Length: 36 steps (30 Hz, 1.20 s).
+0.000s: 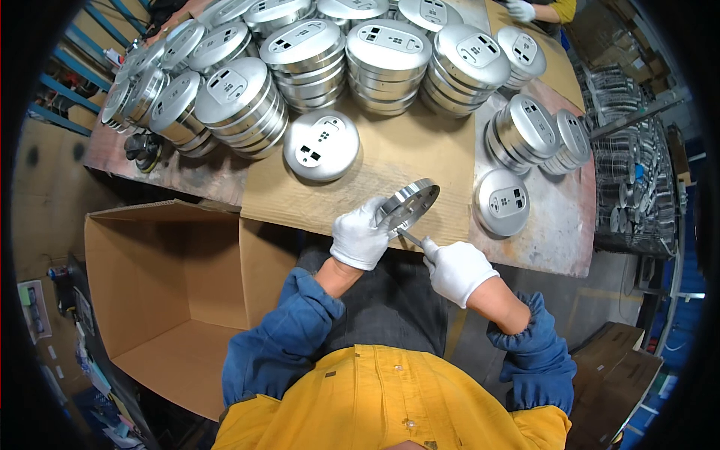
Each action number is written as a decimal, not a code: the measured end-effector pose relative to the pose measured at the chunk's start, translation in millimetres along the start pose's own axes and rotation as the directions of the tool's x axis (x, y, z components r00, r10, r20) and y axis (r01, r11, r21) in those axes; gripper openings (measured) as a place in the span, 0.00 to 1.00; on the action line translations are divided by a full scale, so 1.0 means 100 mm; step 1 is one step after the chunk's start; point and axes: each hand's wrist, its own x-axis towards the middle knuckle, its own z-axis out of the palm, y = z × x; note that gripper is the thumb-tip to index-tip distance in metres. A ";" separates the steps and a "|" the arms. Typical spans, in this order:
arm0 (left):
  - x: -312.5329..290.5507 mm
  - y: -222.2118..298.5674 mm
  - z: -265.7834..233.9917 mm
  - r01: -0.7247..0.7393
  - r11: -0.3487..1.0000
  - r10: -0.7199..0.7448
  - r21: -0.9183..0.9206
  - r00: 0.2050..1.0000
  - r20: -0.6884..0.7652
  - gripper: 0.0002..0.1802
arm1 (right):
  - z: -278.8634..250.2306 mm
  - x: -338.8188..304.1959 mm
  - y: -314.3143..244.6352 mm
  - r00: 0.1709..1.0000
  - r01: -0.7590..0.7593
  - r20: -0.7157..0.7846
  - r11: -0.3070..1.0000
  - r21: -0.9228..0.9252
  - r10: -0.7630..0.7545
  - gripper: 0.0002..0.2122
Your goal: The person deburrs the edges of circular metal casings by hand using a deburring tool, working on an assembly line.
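In my white-gloved left hand [358, 234] is a round metal housing [421, 204], gripped at its left rim and tilted on edge, with its open inner side partly showing. My right hand [459, 271], also gloved, is closed round a thin grey file-like tool [409, 237]. The tool's far end meets the lower rim of the housing; its handle end is hidden in the glove. Just beyond my left hand, a single silver housing [322, 147] with dark cut-outs lies on the cardboard sheet [300, 201]. Another loose housing [502, 202] rests to the right.
Stacks of silver housings [386, 67] crowd the table's far side, with shorter stacks [525, 131] at right. An open cardboard box [165, 285] stands left of me. A rack of metal parts [630, 165] is at far right. Another person's gloved hand [520, 10] shows at the top.
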 end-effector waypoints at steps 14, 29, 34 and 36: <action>0.02 -0.01 -0.03 0.144 0.989 -0.144 -0.018 0.989 0.022 0.10 | 0.20 -0.16 0.10 0.997 -0.057 -0.054 0.998 -0.029 0.055 0.21; -0.01 0.06 -0.07 -0.091 0.993 0.091 0.070 0.996 0.005 0.16 | -0.02 -0.05 -0.05 0.997 0.055 -0.041 0.981 -0.188 -0.064 0.16; -0.03 0.05 -0.06 -0.122 0.991 0.121 0.048 0.992 0.021 0.16 | -0.20 0.11 -0.08 0.995 0.093 0.064 0.979 -0.179 -0.082 0.12; -0.03 0.02 -0.05 -0.105 0.993 0.103 0.053 0.994 0.031 0.16 | -0.25 0.16 -0.08 0.990 0.115 0.100 0.976 -0.184 -0.097 0.11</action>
